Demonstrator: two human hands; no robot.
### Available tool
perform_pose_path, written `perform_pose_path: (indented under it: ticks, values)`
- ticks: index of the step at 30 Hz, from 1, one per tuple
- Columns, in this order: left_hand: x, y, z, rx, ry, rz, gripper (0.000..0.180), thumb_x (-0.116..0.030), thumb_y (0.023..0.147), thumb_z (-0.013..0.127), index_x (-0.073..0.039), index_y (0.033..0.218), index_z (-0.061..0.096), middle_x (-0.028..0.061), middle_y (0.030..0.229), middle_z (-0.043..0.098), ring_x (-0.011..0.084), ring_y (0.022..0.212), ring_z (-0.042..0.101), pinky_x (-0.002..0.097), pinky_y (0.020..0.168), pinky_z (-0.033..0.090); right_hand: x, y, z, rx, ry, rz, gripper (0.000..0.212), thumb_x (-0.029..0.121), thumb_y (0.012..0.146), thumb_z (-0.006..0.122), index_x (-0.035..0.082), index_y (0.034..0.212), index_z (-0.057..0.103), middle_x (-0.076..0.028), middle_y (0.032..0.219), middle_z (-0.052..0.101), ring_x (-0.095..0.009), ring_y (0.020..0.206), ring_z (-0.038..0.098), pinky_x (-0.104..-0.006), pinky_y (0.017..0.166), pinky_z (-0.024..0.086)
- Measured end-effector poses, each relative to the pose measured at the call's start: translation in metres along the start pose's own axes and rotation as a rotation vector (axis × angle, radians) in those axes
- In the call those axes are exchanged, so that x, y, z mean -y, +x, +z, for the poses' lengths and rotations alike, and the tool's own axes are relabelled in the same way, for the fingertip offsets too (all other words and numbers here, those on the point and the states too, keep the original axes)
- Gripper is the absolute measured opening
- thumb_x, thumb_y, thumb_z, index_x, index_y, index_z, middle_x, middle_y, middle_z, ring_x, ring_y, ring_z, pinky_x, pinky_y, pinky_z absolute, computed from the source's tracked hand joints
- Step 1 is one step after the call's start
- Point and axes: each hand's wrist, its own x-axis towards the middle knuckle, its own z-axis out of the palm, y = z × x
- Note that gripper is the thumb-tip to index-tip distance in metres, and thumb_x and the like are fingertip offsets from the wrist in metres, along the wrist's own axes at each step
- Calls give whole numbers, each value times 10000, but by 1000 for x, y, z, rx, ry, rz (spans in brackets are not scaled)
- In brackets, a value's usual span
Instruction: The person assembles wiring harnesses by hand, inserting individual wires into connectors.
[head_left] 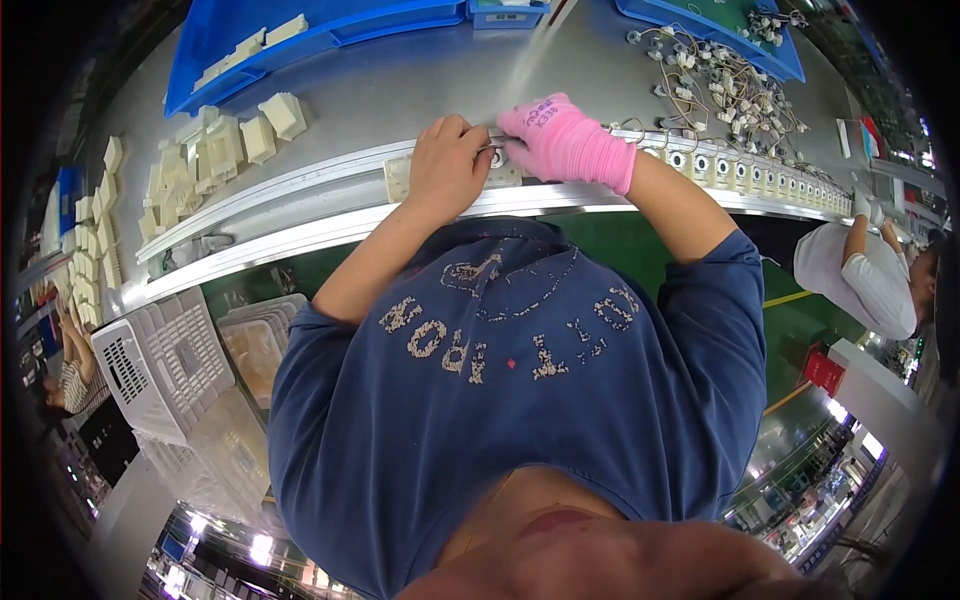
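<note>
My bare left hand (447,165) rests on the metal rail track, its fingers curled down and drawn together over a cream plastic housing (397,181). Beside it, my right hand (565,140), in a pink knitted glove, has its fingers closed too, and the fingertips of both hands almost meet. Between them, part of a cream housing with a dark round hole (499,157) shows. A thin wire or lead seems to lie at the fingertips, but what either hand pinches is mostly hidden. To the right, a row of cream housings (740,173) with round holes lines the track.
Loose cream housings (222,148) lie on the metal table at left, near a blue tray (350,30). At right are a heap of small wired connectors (735,90) and another blue tray (790,62). White baskets (165,360) stand lower left. A co-worker (865,270) sits at right.
</note>
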Motion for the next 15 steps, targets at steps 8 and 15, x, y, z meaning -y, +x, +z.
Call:
perform_pose_path:
  ticks: [8,15]
  values:
    - [0,3,4,20,-32,-63,93,-129,733,597,-73,808,595,81,812,513,263,835,495,378,741,380,15,1,23,-181,-328,-88,174,220,791,529,93,909,532,-81,815,609,-241,801,604,-356,731,407]
    - [-4,5,8,-15,-31,-142,103,-147,713,577,-82,787,609,55,811,528,254,826,493,375,716,361,15,5,5,-36,-412,-128,166,211,779,574,124,912,526,-36,796,613,-197,827,588,-344,770,358]
